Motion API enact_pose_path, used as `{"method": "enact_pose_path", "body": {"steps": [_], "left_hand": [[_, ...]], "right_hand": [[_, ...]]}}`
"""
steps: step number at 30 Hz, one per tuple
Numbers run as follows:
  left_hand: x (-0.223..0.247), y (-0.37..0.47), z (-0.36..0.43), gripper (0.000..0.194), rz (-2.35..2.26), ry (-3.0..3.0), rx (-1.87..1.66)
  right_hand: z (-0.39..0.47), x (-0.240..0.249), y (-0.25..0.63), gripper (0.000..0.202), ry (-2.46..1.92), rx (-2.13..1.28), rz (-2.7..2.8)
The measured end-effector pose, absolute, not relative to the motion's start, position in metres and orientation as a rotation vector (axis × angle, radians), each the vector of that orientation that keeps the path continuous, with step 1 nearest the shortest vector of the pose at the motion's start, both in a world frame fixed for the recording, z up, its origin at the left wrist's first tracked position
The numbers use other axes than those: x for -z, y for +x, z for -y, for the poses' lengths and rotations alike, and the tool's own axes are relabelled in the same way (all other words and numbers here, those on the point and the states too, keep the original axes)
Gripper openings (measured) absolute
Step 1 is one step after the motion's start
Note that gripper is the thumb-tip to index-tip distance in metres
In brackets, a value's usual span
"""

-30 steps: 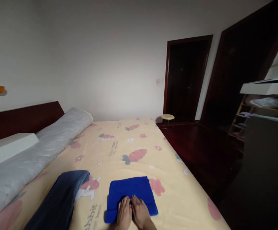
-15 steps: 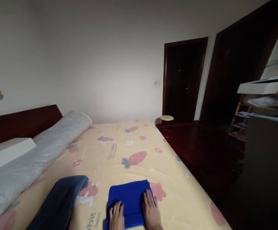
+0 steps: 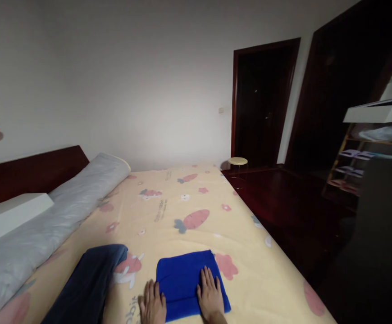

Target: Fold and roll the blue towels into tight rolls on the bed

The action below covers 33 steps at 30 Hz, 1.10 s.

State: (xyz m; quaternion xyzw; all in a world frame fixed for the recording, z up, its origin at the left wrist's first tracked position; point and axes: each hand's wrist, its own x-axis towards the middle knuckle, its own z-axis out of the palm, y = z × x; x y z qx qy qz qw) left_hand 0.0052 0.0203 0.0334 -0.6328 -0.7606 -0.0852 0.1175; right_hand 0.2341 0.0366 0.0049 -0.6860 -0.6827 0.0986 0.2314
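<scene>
A folded blue cloth (image 3: 182, 275) lies flat on the bed (image 3: 250, 279) at the bottom centre. My right hand (image 3: 210, 290) rests flat on the cloth's right part, fingers extended. Along the cloth's left edge lies my left hand (image 3: 153, 301), fingers spread, partly on the bedsheet. Neither hand grips anything. To the left is dark navy clothing (image 3: 84, 283), its lower end cut off by the frame.
A rolled grey quilt (image 3: 57, 220) runs along the headboard (image 3: 30, 173), with a white box (image 3: 15, 213) on it. Beyond the bed's far right corner stands a round stool (image 3: 237, 161). A shelf rack (image 3: 348, 168) is at the right.
My left hand has moved left, from on the cloth to its left edge. My right hand stays on the cloth. The view has shifted slightly.
</scene>
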Motion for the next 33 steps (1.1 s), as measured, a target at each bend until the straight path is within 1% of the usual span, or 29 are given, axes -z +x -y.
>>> {"method": "enact_pose_path", "body": {"steps": [4, 7, 10, 12, 15, 18, 22, 25, 27, 29, 31, 33], "left_hand": [[-0.033, 0.018, -0.015, 0.048, 2.081, -1.926, 0.394], [-0.03, 0.032, -0.014, 0.045, 1.94, -2.234, 0.501], [-0.025, 0.034, -0.012, 0.043, 1.878, -2.499, 0.507], [-0.024, 0.026, -0.008, 0.046, 2.011, -2.462, 0.445], [-0.025, 0.007, -0.004, 0.049, 2.247, -2.236, 0.335], [-0.025, -0.008, -0.002, 0.048, 2.325, -2.042, 0.288], [-0.01, -0.014, -0.004, 0.044, 2.237, -1.812, 0.504], [0.006, 0.0, 0.001, 0.044, 2.105, -2.025, 0.64], [0.011, 0.018, 0.009, 0.046, 1.939, -2.335, 0.652], [0.01, 0.037, 0.02, 0.053, 1.843, -2.531, 0.63], [0.006, 0.047, 0.028, 0.062, 1.833, -2.596, 0.619], [0.001, 0.045, 0.031, 0.067, 1.801, -2.629, 0.65]], "right_hand": [[-0.036, -0.002, 0.231, 0.055, -1.878, -0.296, 1.883], [-0.036, -0.003, 0.233, 0.055, -1.867, -0.298, 1.877], [-0.036, -0.005, 0.235, 0.054, -1.881, -0.289, 1.903], [-0.036, -0.009, 0.236, 0.054, -1.894, -0.285, 1.927], [-0.034, -0.016, 0.239, 0.054, -1.885, -0.29, 1.951], [-0.031, -0.023, 0.244, 0.053, -1.825, -0.31, 1.936], [-0.018, -0.024, 0.257, 0.047, -1.65, -0.284, 1.942], [-0.001, -0.018, 0.267, 0.043, -1.493, -0.247, 2.058], [0.013, -0.014, 0.272, 0.045, -1.379, -0.24, 2.164], [0.024, -0.012, 0.276, 0.051, -1.335, -0.222, 2.208], [0.033, -0.012, 0.28, 0.057, -1.357, -0.209, 2.214], [0.037, -0.012, 0.285, 0.058, -1.362, -0.217, 2.224]]}}
